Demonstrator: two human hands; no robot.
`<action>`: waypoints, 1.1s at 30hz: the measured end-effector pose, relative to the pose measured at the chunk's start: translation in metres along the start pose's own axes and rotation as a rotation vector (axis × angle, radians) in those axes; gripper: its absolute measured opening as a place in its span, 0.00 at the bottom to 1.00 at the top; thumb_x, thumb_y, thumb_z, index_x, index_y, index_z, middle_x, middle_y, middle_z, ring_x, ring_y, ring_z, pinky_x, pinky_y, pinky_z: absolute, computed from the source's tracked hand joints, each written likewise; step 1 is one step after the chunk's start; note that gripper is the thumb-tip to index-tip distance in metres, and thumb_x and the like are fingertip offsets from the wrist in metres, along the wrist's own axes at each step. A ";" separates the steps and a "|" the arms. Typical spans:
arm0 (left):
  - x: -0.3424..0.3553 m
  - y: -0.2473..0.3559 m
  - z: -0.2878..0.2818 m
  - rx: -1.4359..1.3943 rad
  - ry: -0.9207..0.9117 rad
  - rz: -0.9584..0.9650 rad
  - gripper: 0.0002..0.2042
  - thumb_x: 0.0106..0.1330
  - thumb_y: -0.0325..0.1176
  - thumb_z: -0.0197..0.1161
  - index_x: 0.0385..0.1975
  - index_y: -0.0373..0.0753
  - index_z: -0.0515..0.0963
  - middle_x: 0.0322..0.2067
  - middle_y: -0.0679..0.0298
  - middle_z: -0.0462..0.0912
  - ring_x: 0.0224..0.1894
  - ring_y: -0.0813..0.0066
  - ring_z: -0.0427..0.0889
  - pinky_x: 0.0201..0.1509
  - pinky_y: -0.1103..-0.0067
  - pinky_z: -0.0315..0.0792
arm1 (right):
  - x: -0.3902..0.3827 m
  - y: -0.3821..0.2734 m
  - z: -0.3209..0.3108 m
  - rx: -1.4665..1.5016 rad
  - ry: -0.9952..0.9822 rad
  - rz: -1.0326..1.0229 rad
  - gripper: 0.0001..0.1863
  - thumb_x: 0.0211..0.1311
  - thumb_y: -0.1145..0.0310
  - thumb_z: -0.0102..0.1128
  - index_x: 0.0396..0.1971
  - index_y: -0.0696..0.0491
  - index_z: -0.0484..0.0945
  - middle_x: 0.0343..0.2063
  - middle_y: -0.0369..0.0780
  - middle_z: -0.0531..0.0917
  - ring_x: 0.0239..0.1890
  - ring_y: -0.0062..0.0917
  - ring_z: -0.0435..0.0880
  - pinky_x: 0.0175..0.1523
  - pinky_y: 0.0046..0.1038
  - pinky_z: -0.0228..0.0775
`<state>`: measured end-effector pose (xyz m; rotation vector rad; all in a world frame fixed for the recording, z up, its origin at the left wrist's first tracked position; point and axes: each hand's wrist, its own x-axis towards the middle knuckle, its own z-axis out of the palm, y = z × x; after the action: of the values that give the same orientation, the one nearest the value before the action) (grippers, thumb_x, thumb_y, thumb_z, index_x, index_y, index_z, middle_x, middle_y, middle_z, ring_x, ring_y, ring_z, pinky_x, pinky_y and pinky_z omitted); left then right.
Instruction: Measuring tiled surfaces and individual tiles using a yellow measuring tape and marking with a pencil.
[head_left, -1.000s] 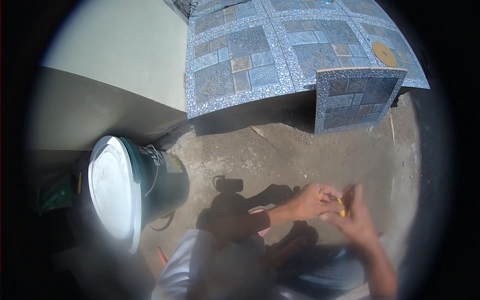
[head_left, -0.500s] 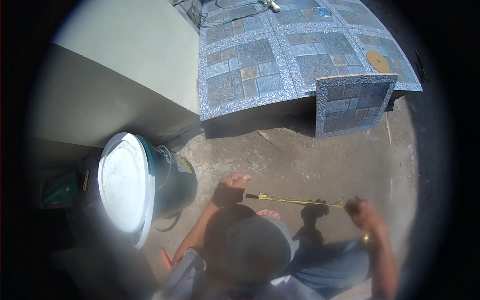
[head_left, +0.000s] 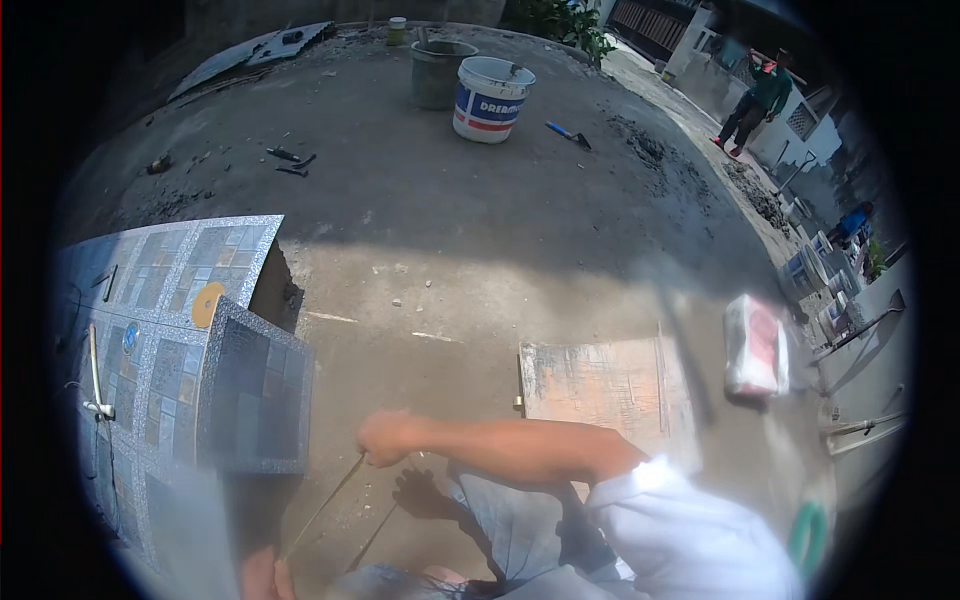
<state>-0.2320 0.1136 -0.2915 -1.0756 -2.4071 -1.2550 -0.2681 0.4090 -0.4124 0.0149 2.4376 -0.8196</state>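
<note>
My right hand (head_left: 385, 438) is closed on the upper end of a thin yellow measuring strip (head_left: 325, 505), its arm stretched across the lower middle. The strip runs down to my left hand (head_left: 268, 575), partly cut off at the bottom edge, its fingers around that end. A grey-blue patterned tile (head_left: 250, 390) stands upright left of my hands, beside similar flat tiles (head_left: 165, 350); a tan disc (head_left: 208, 303) lies on them. To the right of my right hand lies a scuffed pale board (head_left: 590, 380).
A white bucket (head_left: 490, 122) and grey bucket (head_left: 430, 85) stand ahead, near a blue-handled tool (head_left: 568, 135). A red-and-white sack (head_left: 755, 355) lies right. Another person (head_left: 760, 100) stands far right. Buckets (head_left: 805, 275) and long-handled tools (head_left: 855, 330) line the right wall.
The view has swung rightward, bringing buckets, board and sack into sight. My hands have separated since a second ago, with the yellow strip now stretched diagonally between them.
</note>
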 end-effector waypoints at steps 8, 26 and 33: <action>0.032 -0.007 0.090 0.457 -0.512 -0.037 0.07 0.54 0.25 0.70 0.32 0.34 0.82 0.29 0.52 0.77 0.30 0.54 0.78 0.33 0.67 0.71 | -0.020 -0.012 0.006 -0.104 0.023 -0.006 0.14 0.58 0.63 0.55 0.39 0.50 0.86 0.42 0.43 0.83 0.51 0.40 0.80 0.44 0.60 0.72; -0.061 -0.090 0.025 0.378 -0.439 -0.452 0.09 0.58 0.33 0.70 0.26 0.34 0.80 0.26 0.54 0.74 0.32 0.52 0.76 0.35 0.65 0.69 | -0.096 0.107 -0.071 -0.030 0.198 0.124 0.13 0.61 0.60 0.65 0.36 0.54 0.87 0.29 0.48 0.85 0.34 0.38 0.85 0.39 0.41 0.74; -0.102 -0.083 0.015 0.381 -0.334 -0.585 0.09 0.60 0.34 0.69 0.29 0.33 0.82 0.26 0.54 0.76 0.31 0.55 0.78 0.35 0.66 0.71 | -0.078 0.090 -0.043 -0.041 0.168 0.091 0.16 0.63 0.58 0.62 0.34 0.58 0.84 0.25 0.49 0.80 0.32 0.40 0.79 0.39 0.42 0.68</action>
<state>-0.2157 0.0433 -0.4026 -0.5135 -3.1926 -0.7159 -0.2083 0.5189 -0.3940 0.1856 2.5894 -0.7542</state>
